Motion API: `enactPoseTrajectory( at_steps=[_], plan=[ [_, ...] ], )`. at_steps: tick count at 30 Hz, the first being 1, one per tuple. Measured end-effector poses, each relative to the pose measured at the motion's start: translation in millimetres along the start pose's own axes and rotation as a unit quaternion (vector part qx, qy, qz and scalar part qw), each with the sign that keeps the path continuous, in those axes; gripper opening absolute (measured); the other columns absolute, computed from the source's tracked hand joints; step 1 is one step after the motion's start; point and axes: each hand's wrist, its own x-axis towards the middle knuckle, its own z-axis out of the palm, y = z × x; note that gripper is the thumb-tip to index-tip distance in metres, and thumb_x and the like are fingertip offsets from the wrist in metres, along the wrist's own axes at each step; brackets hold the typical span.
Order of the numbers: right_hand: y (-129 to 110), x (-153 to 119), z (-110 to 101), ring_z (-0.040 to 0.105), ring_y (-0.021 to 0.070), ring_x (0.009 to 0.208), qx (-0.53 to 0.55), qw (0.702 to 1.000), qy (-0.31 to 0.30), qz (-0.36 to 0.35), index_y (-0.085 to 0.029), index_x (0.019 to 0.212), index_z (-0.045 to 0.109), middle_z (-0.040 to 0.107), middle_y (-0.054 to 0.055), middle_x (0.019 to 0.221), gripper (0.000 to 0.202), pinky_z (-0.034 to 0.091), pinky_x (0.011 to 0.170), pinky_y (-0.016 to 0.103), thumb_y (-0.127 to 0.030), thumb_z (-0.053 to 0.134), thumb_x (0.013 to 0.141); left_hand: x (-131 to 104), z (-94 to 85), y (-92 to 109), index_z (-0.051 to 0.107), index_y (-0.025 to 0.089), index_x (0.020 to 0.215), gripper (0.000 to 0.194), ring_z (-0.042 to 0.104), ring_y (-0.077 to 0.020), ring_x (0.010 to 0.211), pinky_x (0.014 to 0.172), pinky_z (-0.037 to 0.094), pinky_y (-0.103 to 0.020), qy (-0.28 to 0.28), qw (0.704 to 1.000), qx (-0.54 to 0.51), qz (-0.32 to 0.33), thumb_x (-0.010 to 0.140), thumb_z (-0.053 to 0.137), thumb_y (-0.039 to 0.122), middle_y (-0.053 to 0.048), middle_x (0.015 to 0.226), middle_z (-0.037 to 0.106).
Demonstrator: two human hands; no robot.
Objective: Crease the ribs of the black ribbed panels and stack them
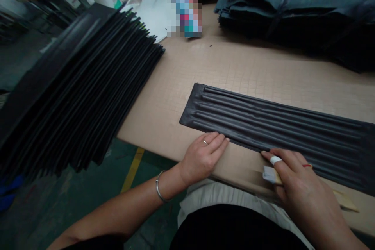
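A ribbed black leather-like panel [263,125] is laid flat across the right side of a tan table [187,62]. From the near left, the left hand [203,156] is stretched open, fingers straight and together, fingertips set at the panel's near edge. Farther right, the right hand [301,179] is arched, a white-taped finger placed at that edge, a pale-tipped tool [271,175] gripped beneath.

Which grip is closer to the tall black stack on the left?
Left. The left grip is to the right of the black stack, fingertips at the near edge of the ribbed panel. The right grip is farther right along that edge.
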Motion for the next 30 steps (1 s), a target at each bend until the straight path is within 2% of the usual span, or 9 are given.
enactPoseTrajectory(
  at_steps=[5, 9, 13, 15, 17, 20, 24, 26, 30],
  plan=[
    [5, -1, 0, 0.061, 0.0304, 0.114, 0.009, 1.0, 0.012, -0.023, -0.016, 0.125, 0.065, 0.063, 0.012, 0.129, 0.044, 0.06, 0.082, 0.046, -0.006, 0.044, 0.087, -32, -16.8, -44, 0.065, 0.009, 0.131, 0.038, 0.066, -0.0274, 0.119, 0.099, 0.061, -0.045, -0.007, 0.998, 0.048, -0.029, 0.095, 0.053, 0.005, -0.016, 0.124, 0.072],
    [9, -1, 2, 0.06, 0.0292, 0.115, 0.012, 1.0, 0.007, -0.021, -0.017, 0.124, 0.065, 0.062, 0.012, 0.131, 0.042, 0.06, 0.081, 0.043, -0.007, 0.045, 0.089, -49, -25.3, -76, 0.064, 0.012, 0.133, 0.043, 0.066, -0.0275, 0.121, 0.1, 0.062, -0.046, -0.009, 0.995, 0.084, -0.053, 0.093, 0.05, 0.004, -0.016, 0.126, 0.071],
    [13, -2, 4, 0.059, 0.0286, 0.118, 0.019, 0.999, -0.004, -0.029, -0.019, 0.127, 0.063, 0.059, 0.011, 0.135, 0.044, 0.06, 0.082, 0.042, -0.007, 0.045, 0.088, -53, -33.9, -90, 0.066, 0.01, 0.129, 0.041, 0.065, -0.0285, 0.118, 0.1, 0.061, -0.048, -0.013, 0.989, 0.105, -0.101, 0.093, 0.049, 0.004, -0.018, 0.123, 0.07],
    [14, -2, 5, 0.058, 0.0287, 0.119, 0.009, 0.999, -0.012, -0.029, -0.02, 0.128, 0.063, 0.059, 0.01, 0.135, 0.046, 0.061, 0.077, 0.04, -0.007, 0.046, 0.087, -51, -35.6, -87, 0.067, 0.009, 0.125, 0.038, 0.065, -0.0284, 0.116, 0.1, 0.061, -0.049, -0.004, 0.988, 0.097, -0.124, 0.092, 0.049, 0.004, -0.018, 0.119, 0.071],
    [12, -2, 6, 0.058, 0.0295, 0.117, -0.004, 1.0, -0.005, -0.024, -0.02, 0.126, 0.063, 0.059, 0.01, 0.134, 0.046, 0.061, 0.074, 0.04, -0.006, 0.046, 0.086, -48, -34.0, -77, 0.066, 0.01, 0.128, 0.039, 0.064, -0.0282, 0.12, 0.103, 0.06, -0.049, 0.012, 0.99, 0.072, -0.118, 0.091, 0.051, 0.003, -0.017, 0.123, 0.07],
    [-2, -3, 7, 0.057, 0.0315, 0.117, -0.011, 1.0, 0.023, -0.015, -0.015, 0.128, 0.062, 0.06, 0.013, 0.131, 0.049, 0.062, 0.081, 0.043, -0.001, 0.047, 0.083, -45, -28.1, -58, 0.061, 0.012, 0.135, 0.047, 0.06, -0.0284, 0.128, 0.109, 0.057, -0.048, 0.013, 0.995, 0.042, -0.088, 0.091, 0.053, 0.002, -0.017, 0.134, 0.066],
    [-29, 3, 12, 0.052, 0.0321, 0.123, -0.02, 0.999, 0.042, -0.01, -0.009, 0.135, 0.06, 0.061, 0.016, 0.132, 0.061, 0.061, 0.092, 0.043, 0.005, 0.05, 0.077, -36, -16.2, -32, 0.056, 0.017, 0.144, 0.055, 0.06, -0.0317, 0.126, 0.105, 0.057, -0.055, 0.007, 0.994, 0.037, -0.102, 0.091, 0.054, 0.004, -0.018, 0.136, 0.063],
    [-40, 9, 15, 0.05, 0.0323, 0.126, -0.025, 0.999, 0.043, 0.0, -0.009, 0.136, 0.06, 0.061, 0.016, 0.135, 0.061, 0.061, 0.094, 0.042, 0.005, 0.051, 0.078, -25, -8.0, -16, 0.055, 0.017, 0.144, 0.054, 0.061, -0.0315, 0.123, 0.103, 0.057, -0.054, 0.011, 0.996, 0.011, -0.085, 0.091, 0.055, 0.006, -0.017, 0.133, 0.064],
    [-52, 19, 18, 0.051, 0.0314, 0.128, -0.014, 0.999, 0.041, 0.007, -0.009, 0.131, 0.066, 0.061, 0.017, 0.138, 0.047, 0.06, 0.096, 0.041, 0.001, 0.055, 0.087, -2, 7.4, 11, 0.06, 0.012, 0.136, 0.042, 0.061, -0.0311, 0.119, 0.103, 0.057, -0.052, 0.003, 0.999, -0.021, -0.035, 0.094, 0.054, 0.009, -0.017, 0.127, 0.066]
  ],
)
